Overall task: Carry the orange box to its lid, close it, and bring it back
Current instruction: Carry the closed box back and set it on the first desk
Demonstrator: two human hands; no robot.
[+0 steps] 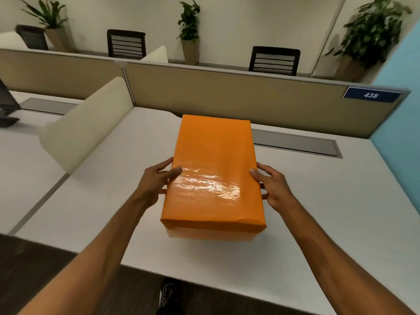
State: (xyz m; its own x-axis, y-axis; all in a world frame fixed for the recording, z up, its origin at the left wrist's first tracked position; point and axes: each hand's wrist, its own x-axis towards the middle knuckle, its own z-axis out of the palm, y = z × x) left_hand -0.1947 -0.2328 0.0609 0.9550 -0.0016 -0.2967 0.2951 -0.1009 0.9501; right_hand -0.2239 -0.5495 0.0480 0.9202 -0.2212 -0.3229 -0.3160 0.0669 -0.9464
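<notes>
The orange box (213, 155) is closed, its glossy orange lid on top, and it rests on or just above the white desk (318, 212) in the middle of the view. My left hand (156, 180) grips its left side, thumb on the lid's top. On the opposite side, my right hand (272, 186) holds it the same way. Both arms reach forward from the bottom corners of the view.
A tan partition wall (227, 92) with a blue "438" sign (371, 95) bounds the desk at the back. A cream divider panel (86, 123) stands to the left, a grey cable slot (295, 142) lies behind the box. Chairs and potted plants stand beyond. My shoe (167, 294) shows below the desk edge.
</notes>
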